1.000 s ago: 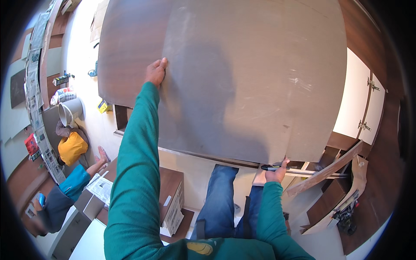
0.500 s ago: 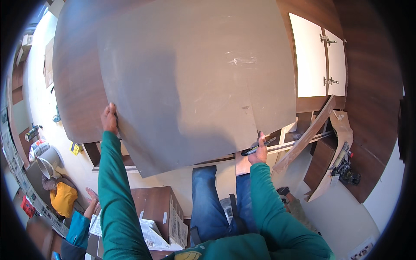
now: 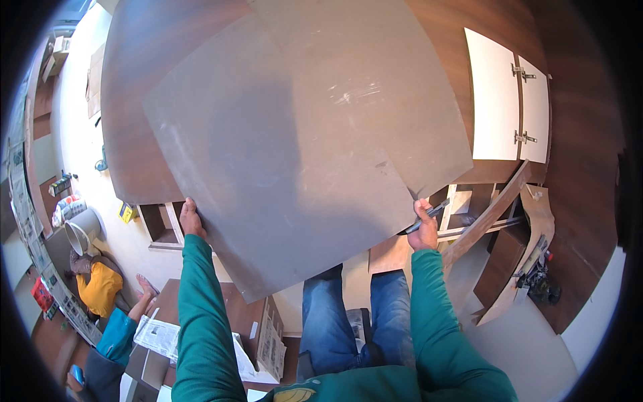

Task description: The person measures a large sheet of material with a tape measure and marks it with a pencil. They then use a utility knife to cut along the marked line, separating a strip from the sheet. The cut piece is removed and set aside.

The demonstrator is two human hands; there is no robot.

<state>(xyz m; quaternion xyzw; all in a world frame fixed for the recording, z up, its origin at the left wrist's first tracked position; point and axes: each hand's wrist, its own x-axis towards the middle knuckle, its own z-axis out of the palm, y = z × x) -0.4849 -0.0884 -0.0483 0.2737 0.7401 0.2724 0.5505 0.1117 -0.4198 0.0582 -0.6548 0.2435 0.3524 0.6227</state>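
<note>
A large thin grey sheet (image 3: 248, 194), probably laminate, is tilted over another grey sheet (image 3: 395, 94) on a brown wood-grain surface (image 3: 147, 87). My left hand (image 3: 191, 218) is closed on the left edge of the upper sheet, its thumb on top. At that sheet's right corner, my right hand (image 3: 423, 229) pinches the edge. The same hand also holds a slim dark tool (image 3: 434, 210) whose kind I cannot make out. The sheet's near corner hangs over the floor, in front of my knees.
White hinged panels (image 3: 494, 97) lie at the right, beyond a slanting wooden strip (image 3: 485, 216) and an open wooden frame. A brown box-like unit (image 3: 228, 305) with newspaper stands near my left forearm. A person in a teal garment (image 3: 117, 335) is at lower left, near a bucket (image 3: 82, 229).
Both hands have drawn the upper sheet toward me and turned it slightly, its near corner now lower. More of the sheet beneath shows at the right. My left hand has come nearer.
</note>
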